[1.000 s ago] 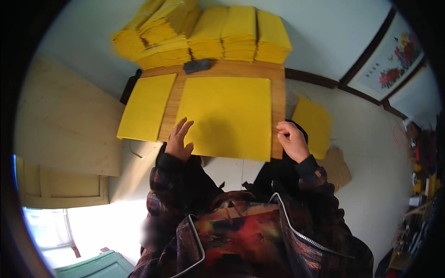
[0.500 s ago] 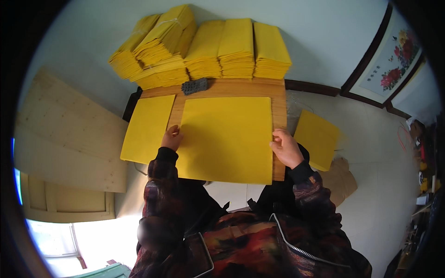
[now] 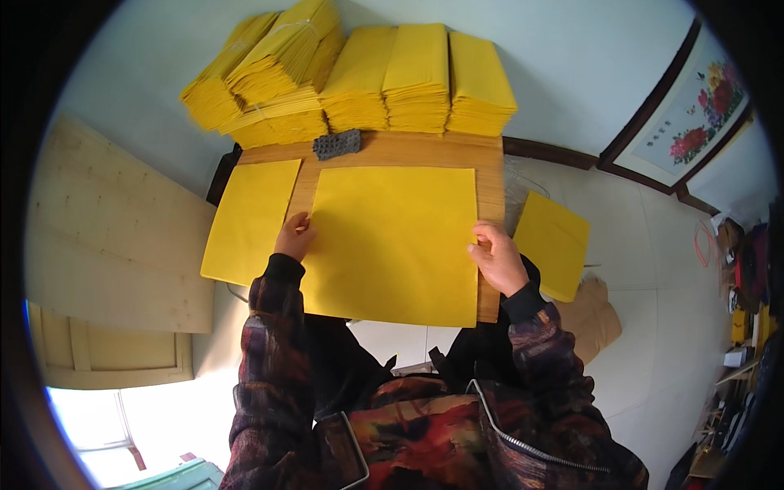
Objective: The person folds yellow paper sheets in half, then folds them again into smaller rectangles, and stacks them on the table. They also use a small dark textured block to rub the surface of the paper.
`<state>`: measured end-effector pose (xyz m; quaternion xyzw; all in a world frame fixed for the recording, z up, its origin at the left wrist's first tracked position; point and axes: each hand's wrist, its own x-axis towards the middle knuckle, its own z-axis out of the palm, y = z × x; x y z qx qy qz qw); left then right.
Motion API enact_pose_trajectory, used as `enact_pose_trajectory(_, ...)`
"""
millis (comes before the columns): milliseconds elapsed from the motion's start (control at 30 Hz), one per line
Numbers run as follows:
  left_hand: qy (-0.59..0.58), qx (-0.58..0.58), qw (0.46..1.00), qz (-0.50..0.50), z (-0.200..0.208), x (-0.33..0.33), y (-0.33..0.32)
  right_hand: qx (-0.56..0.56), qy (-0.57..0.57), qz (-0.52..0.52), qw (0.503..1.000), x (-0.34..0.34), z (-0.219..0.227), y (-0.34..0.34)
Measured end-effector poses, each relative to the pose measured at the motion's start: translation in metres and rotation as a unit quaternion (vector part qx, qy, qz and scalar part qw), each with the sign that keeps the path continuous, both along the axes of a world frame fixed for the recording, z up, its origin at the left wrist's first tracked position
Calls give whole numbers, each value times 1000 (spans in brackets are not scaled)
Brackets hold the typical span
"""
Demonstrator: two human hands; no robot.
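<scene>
A large yellow paper sheet (image 3: 392, 245) lies across the wooden table (image 3: 490, 196), its near edge reaching past the table's front. My left hand (image 3: 296, 238) is closed at the sheet's left edge, fingers curled in on the paper. On the opposite side, my right hand (image 3: 498, 257) pinches the right edge between thumb and fingers. Left of my left hand is another yellow sheet or stack (image 3: 251, 220), overhanging the table's left side. Whether the middle sheet is single or layered, I cannot tell.
Folded yellow paper bundles (image 3: 415, 77) are piled along the table's back. In front of them rests a dark grey bumpy object (image 3: 337, 144). Right of the table is a yellow stack (image 3: 551, 245), with brown paper (image 3: 596, 318) below it. A pale board (image 3: 122, 229) leans at left.
The view has shifted slightly, moving the scene a little to the left. Both hands stay at the same edges of the sheet, which lies much as before.
</scene>
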<state>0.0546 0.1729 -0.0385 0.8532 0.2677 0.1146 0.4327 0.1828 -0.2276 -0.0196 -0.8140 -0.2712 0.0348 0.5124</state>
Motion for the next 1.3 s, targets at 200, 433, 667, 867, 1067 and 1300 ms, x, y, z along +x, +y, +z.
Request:
enact_pose_trajectory(200,-8,-7,999,33,0,0,-8,-30,-5,5,1000,1,1,0)
enact_pose_trajectory(433,7,107,994,-8,2,-1,-16,-70,-19,9,997,0,6,1)
enact_pose_trajectory(667,37,189,981,-14,1,2,-21,-57,-45,19,997,2,0,1)
enact_pose_trajectory(867,51,179,982,-7,4,7,-26,-60,-51,9,997,13,-5,1)
enact_pose_trajectory(1067,47,221,974,-33,-5,18,-20,-23,3,-22,999,17,4,-1)
enact_pose_trajectory(1300,-72,184,980,8,12,0,-40,-47,-128,-2,991,-25,31,-14)
